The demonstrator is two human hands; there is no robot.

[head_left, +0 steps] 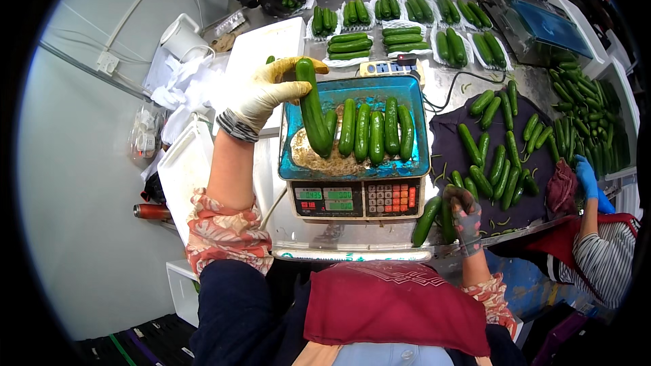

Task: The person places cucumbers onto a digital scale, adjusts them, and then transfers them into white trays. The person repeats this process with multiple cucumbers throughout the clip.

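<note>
My left hand [262, 90], in a cream rubber glove, grips a long curved cucumber [313, 112] by its upper end, over the left side of a digital scale [358, 198]. Several more cucumbers [377, 137] lie side by side in the scale's blue, stained metal tray [292, 165]; the held one partly covers the leftmost. Right of the scale, my right hand [465, 221] wears a grey patterned glove and has its fingers around another cucumber [448, 223] near the table's front edge. One loose cucumber [426, 221] lies just left of it.
Foam-netted packs of cucumbers [402, 38] fill the back, behind a power strip [389, 67]. Loose cucumbers lie on a dark cloth [452, 142] at right, beside a full white crate [628, 112]. A co-worker's blue-gloved hand [586, 175] and another person's dark-gloved hands [285, 2] are nearby.
</note>
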